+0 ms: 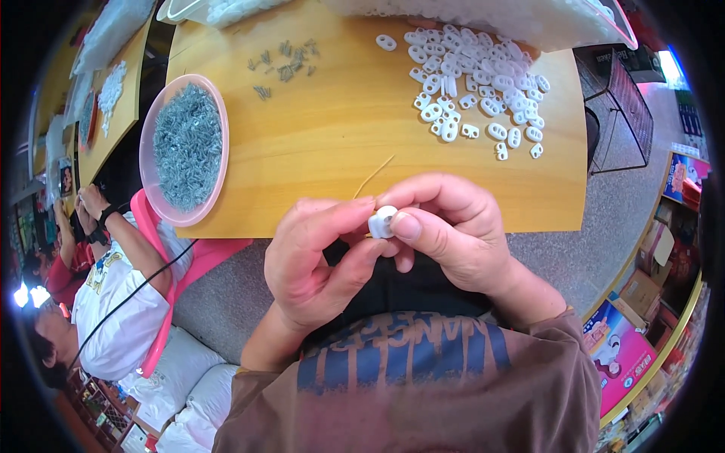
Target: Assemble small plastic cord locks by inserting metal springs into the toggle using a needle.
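Observation:
A small white plastic piece (378, 225) is held between my two hands, just off the table's near edge. My left hand (313, 253) pinches it from the left with thumb and fingertips. From the right, the thumb and fingers of my right hand (459, 230) close on the same piece. A tiny grey spot, maybe metal, shows on it beside my right thumb; the fingers hide the rest. Many similar white two-holed plastic pieces (496, 130) lie loose at the table's right.
On the wooden table (317, 162) are a pink bowl (219, 162) of small grey screw-like pieces, a few loose metal pieces (287, 73), a thin yellowish strand (375, 176) and a large translucent bag (483, 19). A seated person (124, 302) works at left. A black wire rack (627, 113) stands right.

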### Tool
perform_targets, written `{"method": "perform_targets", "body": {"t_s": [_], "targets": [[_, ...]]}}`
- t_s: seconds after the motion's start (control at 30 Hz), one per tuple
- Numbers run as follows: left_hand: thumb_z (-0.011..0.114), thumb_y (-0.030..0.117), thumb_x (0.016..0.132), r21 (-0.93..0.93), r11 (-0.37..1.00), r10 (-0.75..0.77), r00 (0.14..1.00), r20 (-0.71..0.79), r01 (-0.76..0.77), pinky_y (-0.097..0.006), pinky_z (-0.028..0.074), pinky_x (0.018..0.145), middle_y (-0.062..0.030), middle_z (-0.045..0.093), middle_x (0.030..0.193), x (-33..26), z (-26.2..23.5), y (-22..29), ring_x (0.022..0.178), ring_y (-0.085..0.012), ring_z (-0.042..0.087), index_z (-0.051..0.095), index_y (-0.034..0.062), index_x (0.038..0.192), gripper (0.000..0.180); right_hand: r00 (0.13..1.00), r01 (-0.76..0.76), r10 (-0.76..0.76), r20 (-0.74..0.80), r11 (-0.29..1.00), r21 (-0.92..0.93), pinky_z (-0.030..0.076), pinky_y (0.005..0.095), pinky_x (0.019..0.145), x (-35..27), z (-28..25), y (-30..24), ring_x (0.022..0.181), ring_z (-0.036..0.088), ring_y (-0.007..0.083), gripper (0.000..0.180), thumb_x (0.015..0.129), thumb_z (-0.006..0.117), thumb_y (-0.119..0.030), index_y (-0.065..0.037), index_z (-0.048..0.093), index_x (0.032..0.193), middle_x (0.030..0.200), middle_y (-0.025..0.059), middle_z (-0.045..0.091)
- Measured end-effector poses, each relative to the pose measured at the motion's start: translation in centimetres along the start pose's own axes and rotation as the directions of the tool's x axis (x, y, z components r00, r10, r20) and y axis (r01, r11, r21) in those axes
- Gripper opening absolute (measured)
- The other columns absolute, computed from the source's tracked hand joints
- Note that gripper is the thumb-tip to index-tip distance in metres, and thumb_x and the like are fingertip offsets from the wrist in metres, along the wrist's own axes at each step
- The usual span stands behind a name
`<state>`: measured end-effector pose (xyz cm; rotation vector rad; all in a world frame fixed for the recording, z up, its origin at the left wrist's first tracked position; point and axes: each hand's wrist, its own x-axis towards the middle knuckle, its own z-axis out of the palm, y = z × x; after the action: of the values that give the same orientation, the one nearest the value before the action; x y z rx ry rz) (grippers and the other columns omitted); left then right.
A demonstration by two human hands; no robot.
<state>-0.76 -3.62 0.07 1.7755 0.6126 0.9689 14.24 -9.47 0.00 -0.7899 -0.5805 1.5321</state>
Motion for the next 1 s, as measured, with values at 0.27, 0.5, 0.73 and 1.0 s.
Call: {"method": "perform_targets", "body": {"t_s": [0.27, 0.5, 0.73, 1.0], "targets": [[0.066, -0.001, 0.070, 0.165, 0.983, 0.071, 0.995, 0.067, -0.081, -0.023, 0.044, 0.058, -0.0079, 0.057, 0.081, 1.0, 0.0, 0.5, 0.064, -0.0137, 0.055, 0.055, 0.0013, 0.101, 0.032, 1.000, -0.019, 0.020, -0.004, 0.998, 0.063, 0.045, 0.0170, 0.052, -0.1, -0.3, -1.0, 0.067, 0.055, 0.0074, 0.015, 0.085, 0.052, -0.007, -0.002, 0.048, 0.099, 0.084, 0.0063, 0.058], [0.066, 0.000, 0.069, 0.057, 0.984, -0.169, 0.985, -0.023, 0.170, -0.023, 0.044, 0.061, -0.0078, 0.056, 0.082, 0.6, 0.9, 0.8, 0.066, -0.0134, 0.054, 0.055, -0.0002, 0.099, 0.032, 0.999, -0.008, 0.005, 0.047, 0.998, 0.060, 0.043, 0.0163, 0.054, -0.5, -0.7, -1.3, 0.066, 0.053, 0.0054, 0.014, 0.086, 0.052, -0.010, -0.003, 0.048, 0.098, 0.080, 0.0025, 0.056], [0.065, 0.002, 0.071, 0.120, 0.978, -0.180, 0.981, 0.077, 0.170, -0.023, 0.044, 0.061, -0.0072, 0.055, 0.083, 2.1, 1.5, 2.7, 0.066, -0.0123, 0.052, 0.056, -0.0002, 0.098, 0.028, 0.994, 0.101, -0.102, 0.030, 0.994, 0.038, 0.036, 0.0157, 0.050, -1.0, -0.3, -2.8, 0.061, 0.047, 0.0034, 0.017, 0.086, 0.052, -0.010, -0.005, 0.042, 0.099, 0.073, -0.0007, 0.050], [0.064, 0.003, 0.073, 0.120, 0.967, -0.233, 0.969, 0.077, 0.223, -0.022, 0.042, 0.061, -0.0063, 0.055, 0.080, 4.3, 2.8, 4.1, 0.066, -0.0108, 0.051, 0.056, -0.0008, 0.096, 0.025, 0.986, 0.164, -0.165, 0.016, 0.986, 0.026, 0.037, 0.0168, 0.052, -1.1, -1.0, -5.2, 0.062, 0.046, 0.0043, 0.019, 0.087, 0.051, -0.013, -0.004, 0.043, 0.102, 0.076, 0.0003, 0.051]]}}
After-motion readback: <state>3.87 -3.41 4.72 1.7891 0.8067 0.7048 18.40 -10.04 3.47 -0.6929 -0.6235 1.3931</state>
